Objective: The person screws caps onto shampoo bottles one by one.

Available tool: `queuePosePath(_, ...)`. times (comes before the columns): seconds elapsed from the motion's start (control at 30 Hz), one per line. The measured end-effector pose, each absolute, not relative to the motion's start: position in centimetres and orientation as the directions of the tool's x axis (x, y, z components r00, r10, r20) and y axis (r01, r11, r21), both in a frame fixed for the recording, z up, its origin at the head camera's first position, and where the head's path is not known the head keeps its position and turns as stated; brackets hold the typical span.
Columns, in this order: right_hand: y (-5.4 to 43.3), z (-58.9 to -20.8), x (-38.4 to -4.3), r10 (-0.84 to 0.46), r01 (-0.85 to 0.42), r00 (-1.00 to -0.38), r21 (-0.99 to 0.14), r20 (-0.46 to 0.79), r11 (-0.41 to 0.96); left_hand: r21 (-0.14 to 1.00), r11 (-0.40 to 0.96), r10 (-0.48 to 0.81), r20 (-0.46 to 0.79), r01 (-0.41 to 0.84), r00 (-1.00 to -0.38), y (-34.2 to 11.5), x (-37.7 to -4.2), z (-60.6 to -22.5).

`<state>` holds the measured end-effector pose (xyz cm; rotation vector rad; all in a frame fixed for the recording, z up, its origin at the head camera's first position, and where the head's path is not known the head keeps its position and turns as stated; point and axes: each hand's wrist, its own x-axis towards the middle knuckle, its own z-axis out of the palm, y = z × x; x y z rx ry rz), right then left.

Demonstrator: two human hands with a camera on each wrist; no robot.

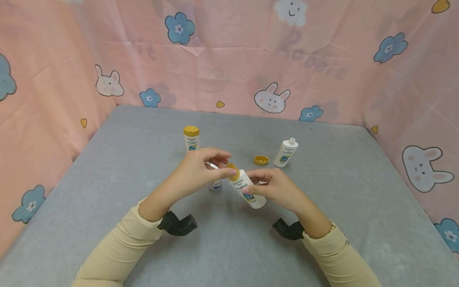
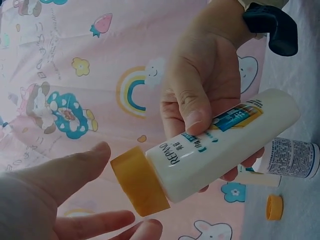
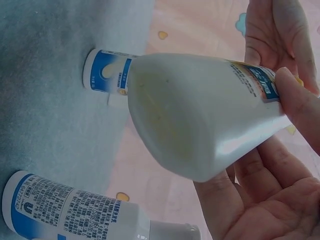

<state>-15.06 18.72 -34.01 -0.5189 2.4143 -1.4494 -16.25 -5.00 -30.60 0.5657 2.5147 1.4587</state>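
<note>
My right hand (image 1: 276,185) grips a white shampoo bottle (image 1: 253,201), tilted with its yellow cap (image 1: 234,173) up toward the left. Across the label lies the right thumb (image 2: 196,117), and the other fingers go behind the bottle. My left hand (image 1: 197,169) is at the cap end. In the left wrist view its thumb (image 2: 92,162) and fingers lie on either side of the cap, with a small gap showing. The bottle's rounded base (image 3: 167,120) faces the right wrist camera.
A white-and-blue bottle (image 1: 215,184) stands behind the left hand, partly hidden. Farther back is a yellow-capped bottle (image 1: 191,139). To the right, an uncapped white bottle (image 1: 285,153) stands beside a loose yellow cap (image 1: 261,160). Pink printed cloth (image 1: 229,59) borders the grey table (image 1: 229,255).
</note>
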Motion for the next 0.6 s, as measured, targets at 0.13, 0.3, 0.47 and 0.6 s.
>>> queuePosePath(0.13, 18.73, -34.05, -15.06, -0.440, -0.157, -0.896, -0.889, -0.055, 0.431, 0.849, 0.459, 0.422, 0.051, 0.262, -0.905, -4.90, -16.21, -30.61)
queuePosePath(0.3, 18.78, -34.11, -15.06, -0.443, -0.160, -0.895, -0.889, -0.053, 0.430, 0.847, 0.432, 0.461, 0.086, 0.308, -0.883, -4.92, -16.21, -30.65)
queuePosePath(0.47, 18.86, -34.18, -15.06, -0.452, -0.168, -0.891, -0.889, -0.048, 0.426, 0.848, 0.411, 0.490, 0.105, 0.335, -0.865, -5.05, -16.30, -30.70)
queuePosePath(0.6, 18.86, -34.19, -15.05, -0.460, -0.178, -0.887, -0.891, -0.039, 0.418, 0.860, 0.386, 0.499, 0.109, 0.333, -0.860, -5.19, -16.35, -30.72)
